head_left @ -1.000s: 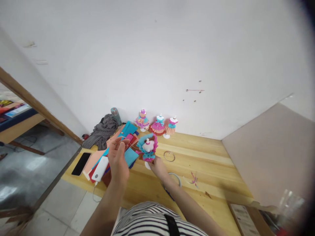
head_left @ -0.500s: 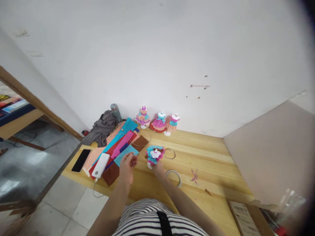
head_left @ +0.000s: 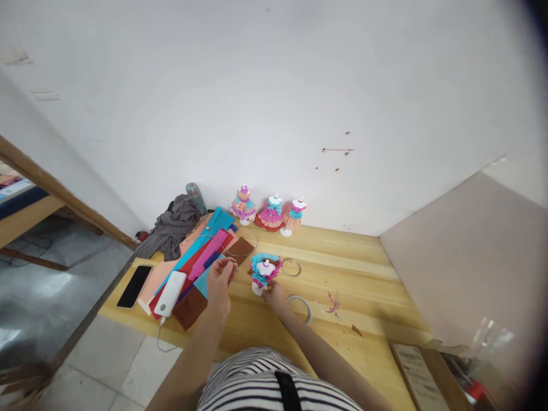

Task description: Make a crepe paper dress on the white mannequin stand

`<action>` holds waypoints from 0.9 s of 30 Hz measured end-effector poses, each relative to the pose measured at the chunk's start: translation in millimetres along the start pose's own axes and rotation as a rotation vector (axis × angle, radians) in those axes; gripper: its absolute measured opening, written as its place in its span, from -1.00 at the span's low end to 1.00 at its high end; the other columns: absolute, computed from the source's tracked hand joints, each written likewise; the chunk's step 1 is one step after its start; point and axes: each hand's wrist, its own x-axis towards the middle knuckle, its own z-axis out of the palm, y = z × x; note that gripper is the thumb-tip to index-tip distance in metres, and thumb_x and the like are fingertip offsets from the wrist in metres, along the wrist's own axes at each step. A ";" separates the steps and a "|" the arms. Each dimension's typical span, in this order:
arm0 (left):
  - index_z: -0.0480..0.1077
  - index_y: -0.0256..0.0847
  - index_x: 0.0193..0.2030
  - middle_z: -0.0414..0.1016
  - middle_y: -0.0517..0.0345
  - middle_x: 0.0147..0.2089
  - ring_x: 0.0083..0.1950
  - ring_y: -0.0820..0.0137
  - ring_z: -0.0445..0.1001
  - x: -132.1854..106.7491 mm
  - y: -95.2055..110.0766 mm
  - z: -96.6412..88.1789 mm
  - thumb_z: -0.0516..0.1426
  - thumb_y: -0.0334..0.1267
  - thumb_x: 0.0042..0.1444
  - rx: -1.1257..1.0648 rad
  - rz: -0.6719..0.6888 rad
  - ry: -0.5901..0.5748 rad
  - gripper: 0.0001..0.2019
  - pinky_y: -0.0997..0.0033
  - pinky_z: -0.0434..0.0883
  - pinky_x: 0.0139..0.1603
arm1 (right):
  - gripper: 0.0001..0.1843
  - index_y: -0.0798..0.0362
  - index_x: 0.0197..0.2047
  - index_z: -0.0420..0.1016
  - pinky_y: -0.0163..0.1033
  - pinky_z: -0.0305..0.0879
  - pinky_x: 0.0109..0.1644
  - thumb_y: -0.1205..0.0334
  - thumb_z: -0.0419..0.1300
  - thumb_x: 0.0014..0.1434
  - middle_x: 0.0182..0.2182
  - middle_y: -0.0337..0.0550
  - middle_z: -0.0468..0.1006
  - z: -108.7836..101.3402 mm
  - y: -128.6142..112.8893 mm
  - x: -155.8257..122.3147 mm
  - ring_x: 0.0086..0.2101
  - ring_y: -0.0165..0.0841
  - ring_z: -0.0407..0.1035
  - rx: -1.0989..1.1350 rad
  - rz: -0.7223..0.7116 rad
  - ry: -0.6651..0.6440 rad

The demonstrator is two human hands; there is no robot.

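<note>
My right hand (head_left: 274, 294) grips the base of a small mannequin figure (head_left: 264, 269) dressed in a blue and pink ruffled paper dress, held upright just above the wooden table (head_left: 342, 268). My left hand (head_left: 221, 279) is raised to its left with fingers pinched together on something thin I cannot make out, a fine wire looping back from it. Below my left hand lies a fan of coloured paper sheets (head_left: 201, 257).
Three dressed figures (head_left: 269, 212) stand along the wall. A tape ring (head_left: 299, 305) and a wire ring (head_left: 292, 266) lie right of my hands. A power bank (head_left: 170, 293), phone (head_left: 134, 285), striped cloth (head_left: 171, 225) and bottle (head_left: 194, 194) sit left. A cardboard panel (head_left: 466, 257) stands right.
Both hands came down from a raised position toward the table. The figure dropped with my right hand, and my left hand moved close to it again.
</note>
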 end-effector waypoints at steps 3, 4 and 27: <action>0.43 -0.23 -0.43 0.51 0.18 -0.41 -0.30 0.45 0.47 -11.0 15.9 3.8 0.33 -0.15 -0.24 -0.032 -0.003 -0.059 -0.73 0.44 0.35 -0.18 | -0.73 0.14 -0.07 0.43 -0.26 0.43 -0.35 0.12 0.14 0.29 -0.24 -0.14 0.52 -20.3 -12.3 -18.2 -0.38 -0.41 0.44 0.071 0.073 0.061; 0.44 -0.24 -0.44 0.52 0.13 -0.40 -0.28 0.41 0.48 -16.9 22.1 6.7 0.31 -0.11 -0.20 -0.042 -0.026 -0.095 -0.73 0.39 0.37 -0.18 | -0.72 0.15 -0.14 0.44 -0.30 0.37 -0.47 0.09 0.12 0.28 -0.32 -0.15 0.51 -28.3 -21.0 -24.2 -0.48 -0.43 0.39 0.101 0.074 0.087; 0.51 -0.21 -0.38 0.52 0.10 -0.31 -0.21 0.36 0.42 -81.7 45.3 61.1 0.22 -0.15 0.06 0.094 0.031 -0.490 -0.83 0.35 0.35 -0.09 | -0.88 0.03 -0.31 0.44 -0.32 0.28 -0.45 0.39 0.12 0.22 -0.51 -0.26 0.46 -92.9 -222.6 -77.6 -0.53 -0.45 0.30 -0.143 -0.662 0.405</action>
